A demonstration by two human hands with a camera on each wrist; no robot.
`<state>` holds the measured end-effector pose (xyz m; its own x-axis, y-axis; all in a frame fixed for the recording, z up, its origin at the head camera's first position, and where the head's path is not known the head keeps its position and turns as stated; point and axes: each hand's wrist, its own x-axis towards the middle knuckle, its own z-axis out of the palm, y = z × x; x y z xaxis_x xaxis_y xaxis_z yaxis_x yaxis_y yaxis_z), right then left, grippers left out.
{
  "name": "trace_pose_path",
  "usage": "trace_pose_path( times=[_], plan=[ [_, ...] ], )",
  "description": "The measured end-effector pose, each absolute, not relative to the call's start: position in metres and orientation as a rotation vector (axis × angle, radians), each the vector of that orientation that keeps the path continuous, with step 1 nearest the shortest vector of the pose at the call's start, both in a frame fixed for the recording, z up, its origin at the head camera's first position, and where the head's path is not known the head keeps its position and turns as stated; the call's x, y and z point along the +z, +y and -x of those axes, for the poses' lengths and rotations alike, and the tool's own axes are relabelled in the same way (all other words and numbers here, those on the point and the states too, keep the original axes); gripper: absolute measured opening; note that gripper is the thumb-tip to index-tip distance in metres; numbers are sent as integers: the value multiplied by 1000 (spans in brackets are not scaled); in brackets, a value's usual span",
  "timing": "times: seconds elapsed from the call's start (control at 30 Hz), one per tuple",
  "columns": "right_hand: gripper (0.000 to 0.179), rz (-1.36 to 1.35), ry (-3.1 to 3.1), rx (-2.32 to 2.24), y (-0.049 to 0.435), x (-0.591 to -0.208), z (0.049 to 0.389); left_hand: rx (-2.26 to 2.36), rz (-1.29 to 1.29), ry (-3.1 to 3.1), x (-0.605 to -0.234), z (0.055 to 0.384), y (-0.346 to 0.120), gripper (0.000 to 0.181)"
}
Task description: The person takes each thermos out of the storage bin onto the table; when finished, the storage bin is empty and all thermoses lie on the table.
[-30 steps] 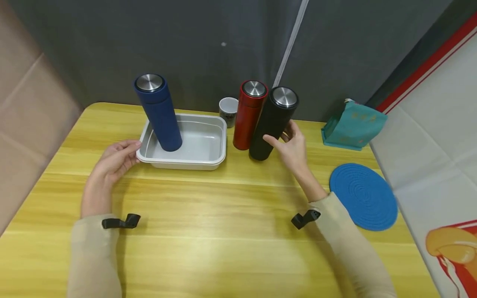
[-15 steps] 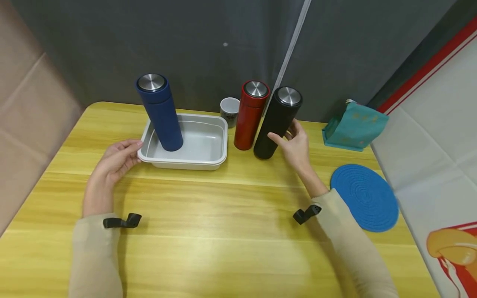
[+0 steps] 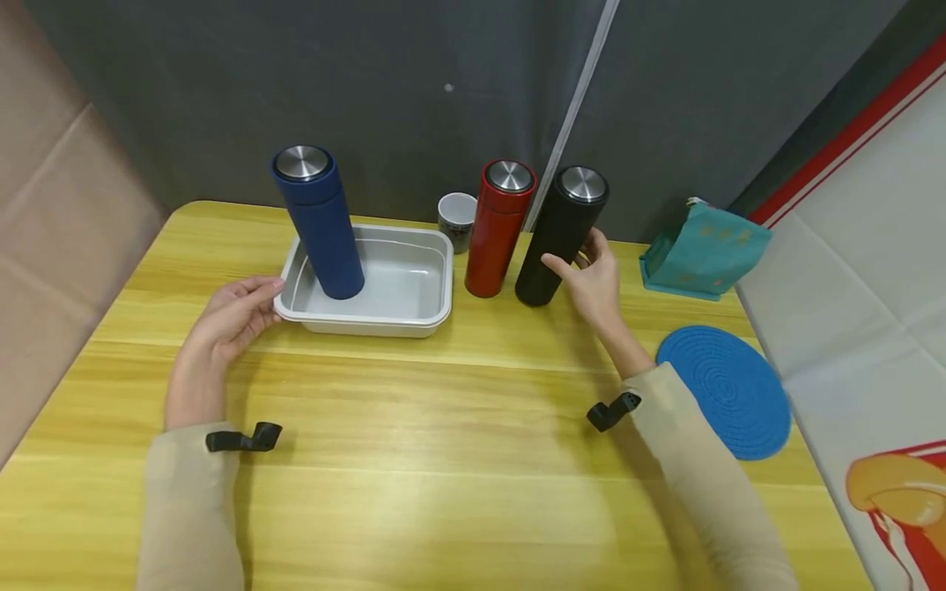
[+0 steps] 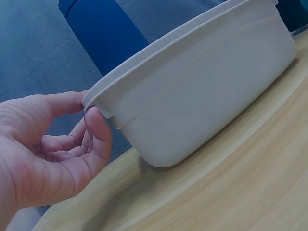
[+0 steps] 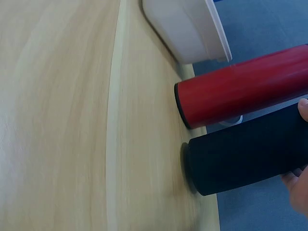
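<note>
My left hand (image 3: pixel 232 318) pinches the left rim of a light grey plastic tray (image 3: pixel 402 318) between thumb and fingers; the left wrist view shows this grip on the tray's corner (image 4: pixel 192 86). Inside the tray stands a blue thermos bottle (image 3: pixel 325 226) with a steel-topped lid. On the right, my right hand (image 3: pixel 594 283) grips a black thermos bottle (image 3: pixel 557 238), thumb on the near side and fingers round the back. Just left of it a red thermos bottle (image 3: pixel 498 234) stands upright on the table. The right wrist view has the black bottle's base (image 5: pixel 211 166) close to the tabletop.
Behind the tray's right corner is a small white cup (image 3: pixel 456 215). A teal pouch (image 3: pixel 705 250) stands at the back right, with a round blue mat (image 3: pixel 723 391) nearer me. A grey curtain (image 3: pixel 369 90) hangs along the back of the wooden table (image 3: pixel 414 460).
My right hand has shifted the black bottle right and slightly back, widening the gap from the red bottle. My left hand keeps its hold on the tray rim.
</note>
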<state>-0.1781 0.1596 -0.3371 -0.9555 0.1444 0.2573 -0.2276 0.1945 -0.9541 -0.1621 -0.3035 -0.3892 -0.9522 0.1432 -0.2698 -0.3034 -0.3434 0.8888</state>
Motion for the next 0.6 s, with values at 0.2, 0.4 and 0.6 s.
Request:
trace_pose_path(
  times=[0.2, 0.4, 0.6],
  plan=[
    [65, -93, -2206, 1778, 170, -358, 199, 2358, 225, 1597, -388, 163, -305, 7],
    [64, -70, -2229, 1783, 166, -354, 199, 2365, 204, 1586, -388, 162, -303, 7],
    [60, -60, -2229, 1802, 157, -339, 192, 2367, 182, 1583, -390, 162, -304, 8]
  ],
)
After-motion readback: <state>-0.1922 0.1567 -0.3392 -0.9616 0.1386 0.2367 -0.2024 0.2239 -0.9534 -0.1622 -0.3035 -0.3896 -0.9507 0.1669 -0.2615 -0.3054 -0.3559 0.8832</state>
